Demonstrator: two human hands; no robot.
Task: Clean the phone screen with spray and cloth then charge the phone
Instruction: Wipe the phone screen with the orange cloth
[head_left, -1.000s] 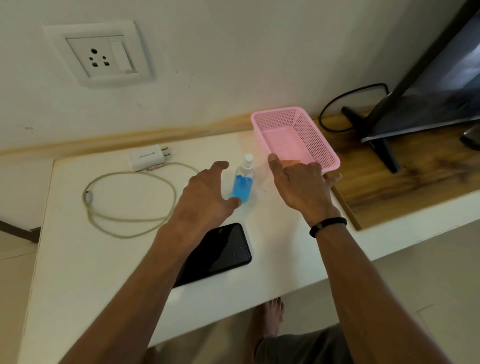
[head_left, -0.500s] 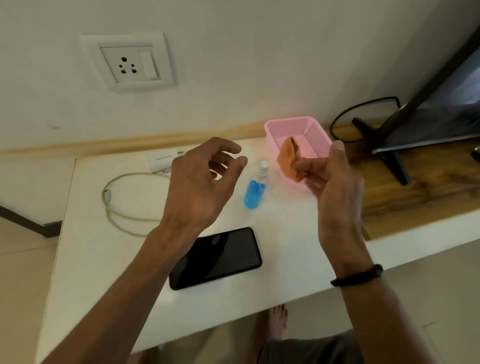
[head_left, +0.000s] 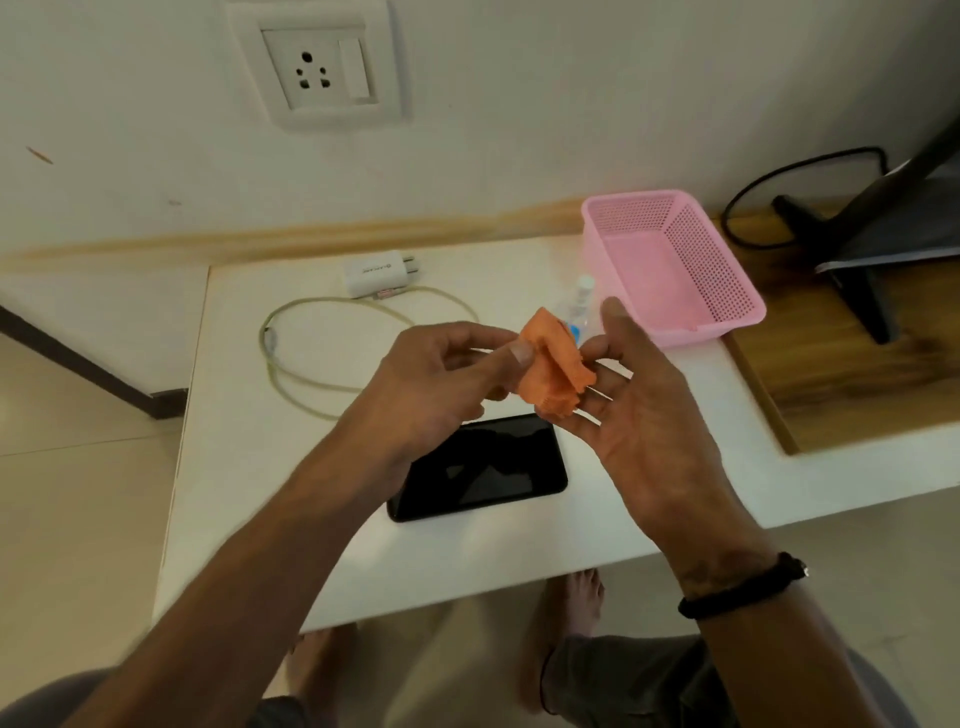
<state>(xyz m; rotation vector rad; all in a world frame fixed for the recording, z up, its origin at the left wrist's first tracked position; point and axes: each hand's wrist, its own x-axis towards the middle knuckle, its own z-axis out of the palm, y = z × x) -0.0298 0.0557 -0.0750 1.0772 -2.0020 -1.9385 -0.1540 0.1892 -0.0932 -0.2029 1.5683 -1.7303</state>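
Orange crumpled cloth (head_left: 555, 364): I'm pinching it with left hand (head_left: 441, 384) and right hand (head_left: 631, 410), above the black glass phone (head_left: 480, 467). Next I'm judging: blue spray bottle (head_left: 577, 306) at 12 o'clock.

My left hand (head_left: 441, 384) and right hand (head_left: 644, 415) hold the crumpled orange cloth (head_left: 553, 366) above the flat black phone (head_left: 480, 467); behind it the small spray bottle (head_left: 581, 301), left of the pink mesh plastic basket (head_left: 727, 270).

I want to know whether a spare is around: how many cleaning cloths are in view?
1. The orange cloth is held above the phone between the left hand and right hand. The pink basket shows none inside.
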